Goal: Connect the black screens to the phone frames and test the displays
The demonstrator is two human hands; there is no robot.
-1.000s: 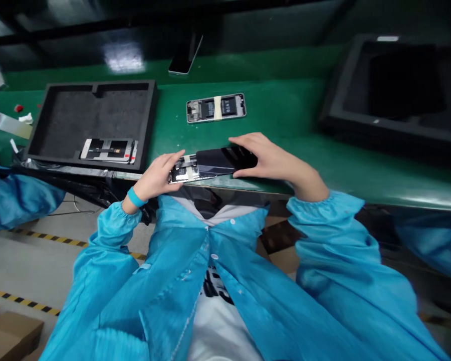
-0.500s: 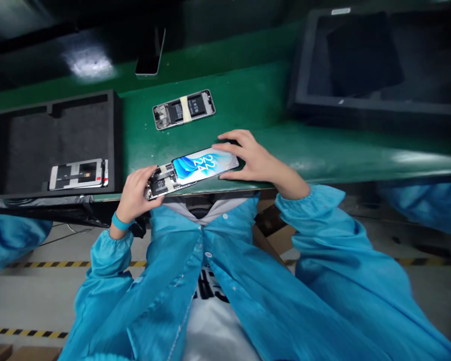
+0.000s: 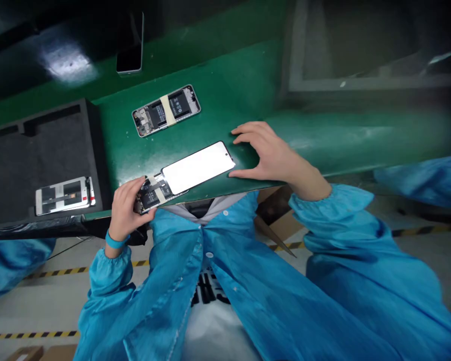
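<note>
My left hand (image 3: 126, 210) grips an opened phone body (image 3: 152, 194) at the bench's front edge, its battery and board bare under pale tape. Beside that body lies a lit phone screen panel (image 3: 197, 168), glowing plain white, with one end against the body. Any cable link between them is hidden. My right hand (image 3: 274, 153) rests on the bench with fingers spread around the panel's far end, thumb near its corner. Farther back lies a second opened phone body (image 3: 166, 110), also taped across its battery.
A dark foam tray (image 3: 41, 155) holding a phone body (image 3: 63, 195) sits to the left. A dark-screened phone (image 3: 130, 45) lies at the back, and a large black tray (image 3: 361, 50) stands at upper right. Blue sleeves of nearby people (image 3: 421, 175) show at both sides.
The panel went from dark to a blue clock display, then plain white. My right hand has shifted off the panel's face to its far end. The view has tilted.
</note>
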